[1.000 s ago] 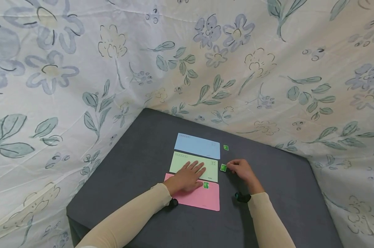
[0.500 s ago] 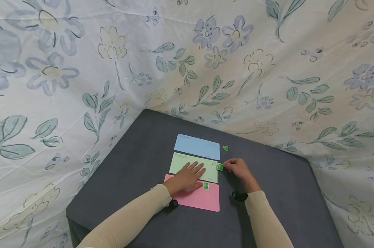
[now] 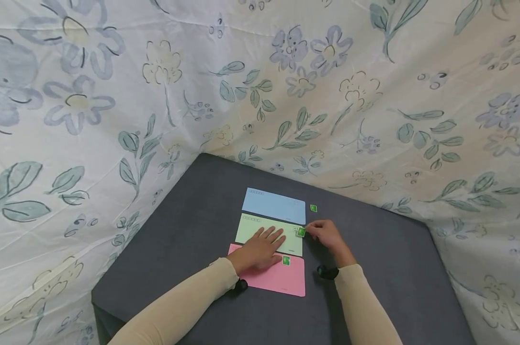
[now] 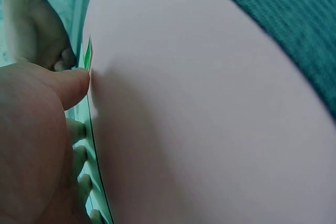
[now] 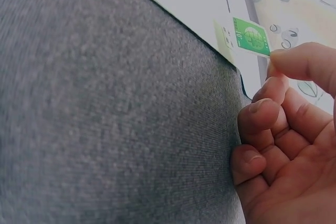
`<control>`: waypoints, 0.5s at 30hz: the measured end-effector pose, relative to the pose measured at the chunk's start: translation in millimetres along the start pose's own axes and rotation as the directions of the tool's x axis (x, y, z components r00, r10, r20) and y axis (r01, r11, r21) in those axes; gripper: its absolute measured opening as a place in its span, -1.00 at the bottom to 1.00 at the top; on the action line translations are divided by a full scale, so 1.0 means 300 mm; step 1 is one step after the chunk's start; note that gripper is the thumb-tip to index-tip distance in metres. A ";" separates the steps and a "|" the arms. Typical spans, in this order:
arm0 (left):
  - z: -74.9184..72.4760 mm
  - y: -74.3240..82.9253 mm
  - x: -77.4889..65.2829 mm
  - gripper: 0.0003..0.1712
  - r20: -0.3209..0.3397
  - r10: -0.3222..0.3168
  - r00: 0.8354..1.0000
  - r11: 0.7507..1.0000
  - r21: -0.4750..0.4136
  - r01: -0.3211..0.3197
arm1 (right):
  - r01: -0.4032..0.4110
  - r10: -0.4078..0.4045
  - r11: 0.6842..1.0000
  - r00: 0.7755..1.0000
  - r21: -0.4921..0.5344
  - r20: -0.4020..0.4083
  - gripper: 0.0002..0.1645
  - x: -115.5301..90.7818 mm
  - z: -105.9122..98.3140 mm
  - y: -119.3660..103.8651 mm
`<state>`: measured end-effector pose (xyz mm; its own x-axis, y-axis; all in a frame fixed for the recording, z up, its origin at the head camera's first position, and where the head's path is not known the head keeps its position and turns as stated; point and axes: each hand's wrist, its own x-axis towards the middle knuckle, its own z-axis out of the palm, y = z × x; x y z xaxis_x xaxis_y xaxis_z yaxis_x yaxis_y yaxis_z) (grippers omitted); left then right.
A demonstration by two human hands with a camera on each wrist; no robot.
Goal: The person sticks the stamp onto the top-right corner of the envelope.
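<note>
**Green stamp (image 3: 300, 232) pinched by its edge above a pale green envelope (image 3: 248, 231)**

The stamp sits over the right edge of that envelope, just beside the small printed box; from here I can't tell whether it touches the paper. It has a white border and a pale, round, globe-like design. The right hand (image 3: 328, 234) has a narrow grip, thumb and forefinger nipping the stamp's right edge, the other fingers curled below. The left hand (image 3: 259, 248) lies with its fingers spread on the same envelope, its thumb over the pink envelope (image 3: 281, 282), pointing toward a second stamp (image 3: 286, 260) there. Beyond lies a blue envelope (image 3: 273, 205), with a third stamp (image 3: 313, 208) on the dark grey worktop (image 3: 385, 268) just past its right end. Flowered cloth (image 3: 243, 110) hangs behind.
</note>
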<state>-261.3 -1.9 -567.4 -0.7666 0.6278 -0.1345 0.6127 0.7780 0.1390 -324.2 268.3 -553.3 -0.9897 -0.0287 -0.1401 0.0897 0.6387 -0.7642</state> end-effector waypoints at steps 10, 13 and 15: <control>0.001 0.000 -0.003 -0.15 -0.002 -0.003 1.000 1.000 0.018 0.003 | 0.015 -0.015 1.000 1.000 0.016 -0.001 -0.76 0.012 0.025 -0.005; 0.006 -0.002 0.000 -0.15 -0.003 -0.002 1.000 1.000 0.017 0.002 | 0.017 -0.017 1.000 1.000 0.014 0.002 -0.75 0.017 0.025 -0.006; 0.004 -0.002 0.000 -0.14 -0.001 0.000 1.000 1.000 0.013 0.000 | 0.017 -0.017 1.000 1.000 0.015 0.002 -0.76 0.019 0.025 -0.006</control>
<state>-261.4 -2.3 -568.7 -0.7670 0.6276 -0.1336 0.6149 0.7784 0.1264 -329.2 261.2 -557.5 -0.9909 -0.0413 -0.1283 0.0743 0.6269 -0.7755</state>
